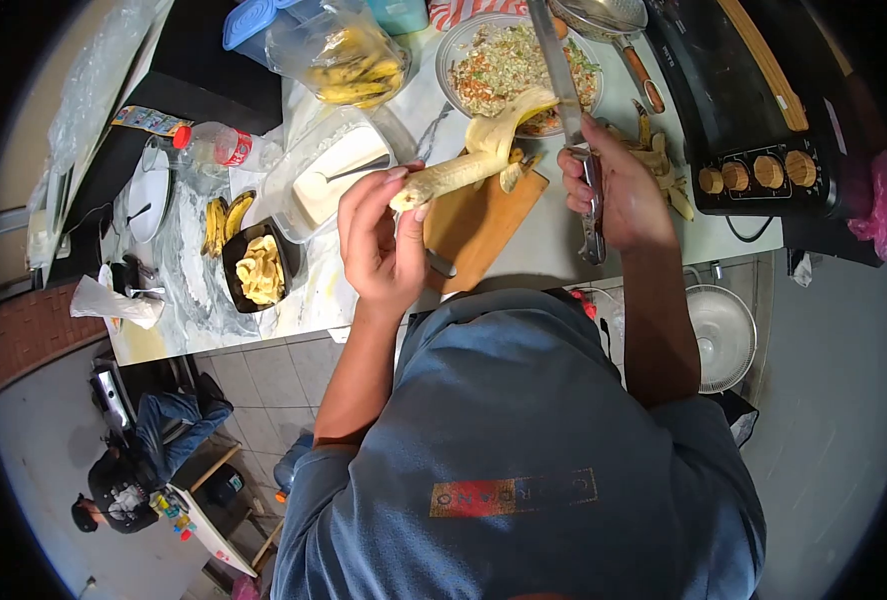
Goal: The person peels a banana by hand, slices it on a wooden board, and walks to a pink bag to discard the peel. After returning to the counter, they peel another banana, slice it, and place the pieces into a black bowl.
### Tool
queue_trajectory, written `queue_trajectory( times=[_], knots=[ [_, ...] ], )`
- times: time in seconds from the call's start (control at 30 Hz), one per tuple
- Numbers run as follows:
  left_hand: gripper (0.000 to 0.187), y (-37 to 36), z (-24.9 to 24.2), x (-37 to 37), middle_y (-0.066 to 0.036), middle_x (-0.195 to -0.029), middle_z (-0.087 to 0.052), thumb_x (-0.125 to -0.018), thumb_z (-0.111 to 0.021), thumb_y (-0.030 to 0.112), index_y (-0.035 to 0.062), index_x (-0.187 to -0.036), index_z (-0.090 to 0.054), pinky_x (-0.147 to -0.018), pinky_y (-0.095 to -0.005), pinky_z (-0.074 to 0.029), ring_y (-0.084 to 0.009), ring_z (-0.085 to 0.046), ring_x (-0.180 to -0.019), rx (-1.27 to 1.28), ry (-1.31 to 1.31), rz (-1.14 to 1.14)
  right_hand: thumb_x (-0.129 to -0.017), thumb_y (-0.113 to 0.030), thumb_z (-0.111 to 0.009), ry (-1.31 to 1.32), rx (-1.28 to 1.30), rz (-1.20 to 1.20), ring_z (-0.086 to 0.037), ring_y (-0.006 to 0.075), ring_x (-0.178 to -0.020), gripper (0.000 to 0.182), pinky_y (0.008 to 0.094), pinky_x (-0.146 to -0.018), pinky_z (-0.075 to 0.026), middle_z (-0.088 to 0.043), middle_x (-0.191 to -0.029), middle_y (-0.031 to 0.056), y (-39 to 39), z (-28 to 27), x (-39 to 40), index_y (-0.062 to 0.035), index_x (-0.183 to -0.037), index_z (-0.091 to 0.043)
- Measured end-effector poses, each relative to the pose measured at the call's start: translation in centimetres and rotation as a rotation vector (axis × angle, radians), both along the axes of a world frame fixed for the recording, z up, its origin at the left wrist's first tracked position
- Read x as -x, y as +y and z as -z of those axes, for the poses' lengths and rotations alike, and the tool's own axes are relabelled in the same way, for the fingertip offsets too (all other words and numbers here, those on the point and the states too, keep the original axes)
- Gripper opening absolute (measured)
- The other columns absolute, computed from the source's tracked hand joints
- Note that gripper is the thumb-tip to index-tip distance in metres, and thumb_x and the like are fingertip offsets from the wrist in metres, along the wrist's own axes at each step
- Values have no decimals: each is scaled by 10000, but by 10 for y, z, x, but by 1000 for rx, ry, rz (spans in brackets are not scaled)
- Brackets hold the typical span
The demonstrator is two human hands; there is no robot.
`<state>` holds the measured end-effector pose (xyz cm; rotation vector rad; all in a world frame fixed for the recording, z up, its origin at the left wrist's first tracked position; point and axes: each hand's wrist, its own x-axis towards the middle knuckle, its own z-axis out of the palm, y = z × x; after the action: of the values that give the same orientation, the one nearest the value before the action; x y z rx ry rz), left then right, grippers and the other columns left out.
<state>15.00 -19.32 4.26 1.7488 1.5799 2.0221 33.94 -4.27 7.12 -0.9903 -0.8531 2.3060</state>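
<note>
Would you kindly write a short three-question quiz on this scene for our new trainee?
1. True or false: the banana in the left hand is completely covered by its peel.
2. Fill in the blank: the right hand grips a ____ by its handle.
3. Short answer: what does the black dish on the person's left hold?

Key:
1. False; the end by the left hand is bare, and the peel hangs at the far end.
2. Knife.
3. Pale yellow pieces, apparently sliced banana.
</note>
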Motion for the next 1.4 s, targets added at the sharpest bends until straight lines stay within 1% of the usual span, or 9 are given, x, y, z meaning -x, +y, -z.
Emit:
queue_trajectory(
  times=[0.27, 0.63, 0.8, 0.87, 1.07, 1.13, 1.17, 1.27, 1.4],
  knots=[
    [330, 0, 3, -8, -179, -1222, -542, -935, -542, -55, -52, -1258, -478, -944, -421, -511, -328, -613, -1114, 30, -191, -25, -997, -404, -490, -12, 36, 85, -378, 66, -528, 258, 230, -503, -312, -452, -712, -29, 3, 6, -22, -148, -975, -468],
    [329, -1, 12, 4, -126, -1233, -512, -940, -570, -21, -52, -1262, -513, -903, -292, -502, -203, -577, -1125, 282, -304, -48, -972, -363, -562, -20, -54, 269, -397, 64, -513, 245, 228, -497, -305, -495, -687, -12, 3, 7, -60, -143, -1062, -500],
    [322, 6, 28, -1, -99, -1178, -573, -942, -597, 17, -37, -1253, -529, -849, -257, -508, -153, -598, -1060, 352, -377, -57, -985, -379, -530, -91, -106, 306, -363, 56, -514, 221, 217, -491, -272, -461, -678, -32, 0, -11, -78, -159, -985, -506],
    [324, 9, 31, -4, -92, -1138, -599, -937, -610, 26, -34, -1247, -535, -836, -248, -506, -142, -607, -1027, 385, -415, -48, -951, -355, -594, -31, -147, 315, -396, 71, -512, 270, 227, -485, -303, -500, -684, 1, 7, -12, -93, -133, -1082, -515],
    [315, 18, 54, -4, -85, -1063, -643, -924, -645, 62, -31, -1212, -558, -799, -239, -510, -117, -620, -935, 529, -592, -31, -953, -343, -586, -50, -217, 386, -389, 70, -513, 239, 225, -476, -303, -508, -699, 2, 19, -16, -124, -144, -1061, -511],
    [310, 20, 63, -6, -87, -1070, -636, -923, -649, 72, -31, -1203, -562, -800, -245, -518, -120, -620, -923, 570, -622, -26, -953, -326, -585, -180, -276, 440, -384, 71, -512, 318, 224, -473, -303, -501, -692, 0, 24, -10, -129, -127, -1188, -509],
    [306, 21, 68, -6, -87, -1067, -628, -922, -649, 77, -31, -1195, -563, -802, -253, -527, -126, -619, -912, 614, -669, -57, -946, -314, -590, -237, -285, 420, -378, 71, -503, 480, 223, -468, -304, -495, -688, -1, 26, -8, -129, -118, -1358, -441],
    [315, 21, 86, -4, -97, -1063, -606, -921, -651, 91, -31, -1195, -556, -814, -277, -551, -138, -615, -880, 712, -721, -100, -940, -326, -591, -431, -370, 457, -378, 70, -498, 598, 220, -464, -301, -493, -686, -4, 28, 13, -132, -114, -1450, -361],
    [361, 16, 100, -2, -116, -1034, -623, -912, -666, 125, -20, -1218, -542, -756, -276, -530, -151, -616, -861, 749, -723, -228, -931, -374, -605, -402, -336, 398, -391, 69, -504, 534, 224, -467, -314, -498, -691, -13, 21, 21, -139, -83, -1354, -460]
  ],
)
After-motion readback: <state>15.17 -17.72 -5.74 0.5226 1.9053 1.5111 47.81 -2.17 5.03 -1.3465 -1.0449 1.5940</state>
